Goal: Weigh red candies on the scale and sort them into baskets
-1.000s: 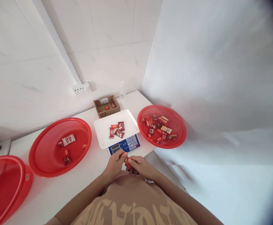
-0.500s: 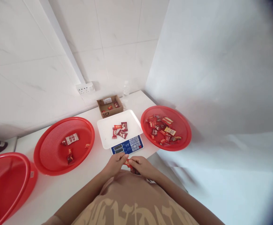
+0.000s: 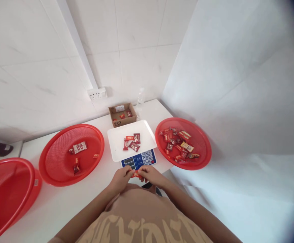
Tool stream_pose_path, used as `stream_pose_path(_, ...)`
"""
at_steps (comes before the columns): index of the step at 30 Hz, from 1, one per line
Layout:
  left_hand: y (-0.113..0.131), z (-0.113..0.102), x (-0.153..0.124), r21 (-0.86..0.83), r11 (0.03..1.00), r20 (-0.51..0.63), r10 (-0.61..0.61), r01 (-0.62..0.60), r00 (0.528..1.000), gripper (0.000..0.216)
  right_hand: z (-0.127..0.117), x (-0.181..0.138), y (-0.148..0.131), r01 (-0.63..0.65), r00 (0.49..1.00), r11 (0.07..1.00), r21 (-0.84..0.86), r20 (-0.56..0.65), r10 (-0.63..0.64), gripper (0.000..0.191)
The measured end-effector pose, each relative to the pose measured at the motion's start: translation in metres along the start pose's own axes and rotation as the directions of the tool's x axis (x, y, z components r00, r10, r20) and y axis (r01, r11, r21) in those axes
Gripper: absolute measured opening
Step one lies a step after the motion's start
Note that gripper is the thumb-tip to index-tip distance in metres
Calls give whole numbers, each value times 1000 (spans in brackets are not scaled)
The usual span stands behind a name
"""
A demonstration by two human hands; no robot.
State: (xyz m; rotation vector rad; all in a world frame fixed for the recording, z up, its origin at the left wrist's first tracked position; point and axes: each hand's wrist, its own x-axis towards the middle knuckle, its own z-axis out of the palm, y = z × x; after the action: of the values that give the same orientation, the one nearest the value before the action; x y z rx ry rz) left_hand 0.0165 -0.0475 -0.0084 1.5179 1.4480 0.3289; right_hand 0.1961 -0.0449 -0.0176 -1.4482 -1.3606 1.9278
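A small red wrapped candy (image 3: 136, 174) is stretched between my two hands, close to my body at the table's front edge. My left hand (image 3: 121, 177) pinches its left end, and my right hand (image 3: 150, 174) pinches the right end. Just beyond them stands a digital scale (image 3: 139, 159) with a blue keypad and a white weighing tray (image 3: 116, 135). Several red and dark-red wrapped candies (image 3: 134, 146) lie on that tray. To the right, a red basket (image 3: 204, 148) holds many mixed wrapped sweets (image 3: 178, 143).
Left of the scale, a red mesh basket (image 3: 53, 152) holds a few packets (image 3: 79, 147). Another red basket (image 3: 32, 179) is cut off at the left edge. Behind the scale sit a cardboard box (image 3: 121, 122) with candies and a clear bottle (image 3: 141, 96). A wall socket (image 3: 97, 94) is above.
The view has shifted slightly, so the table things appear further right. The candy is now held more level between my hands, with both hands still gripping it.
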Motion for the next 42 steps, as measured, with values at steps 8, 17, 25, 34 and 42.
stream_pose_path(8, -8, -36, 5, -132, 991, -191, -39, 14, 981, 22, -24, 46, -26, -59, 954, 984, 167, -279, 105, 21)
stream_pose_path(17, -24, -48, 6, -110, 994, -241, -38, 12, 970, 26, -22, 38, -12, -127, 987, 992, 11, -97, 127, 33)
stream_pose_path(25, -28, -52, 4, 93, 996, -234, 8, 14, 972, 24, -47, 6, 38, -129, 965, 992, 0, -231, 126, 35)
stream_pose_path(34, -20, -22, -6, 167, 985, -36, 43, -37, 998, 22, -26, 2, 35, -158, 973, 986, -53, -177, 146, 36)
stream_pose_path(42, -57, -43, -1, 359, 925, -359, 258, -122, 897, 34, -35, 0, 47, -85, 983, 986, -140, -176, 60, 38)
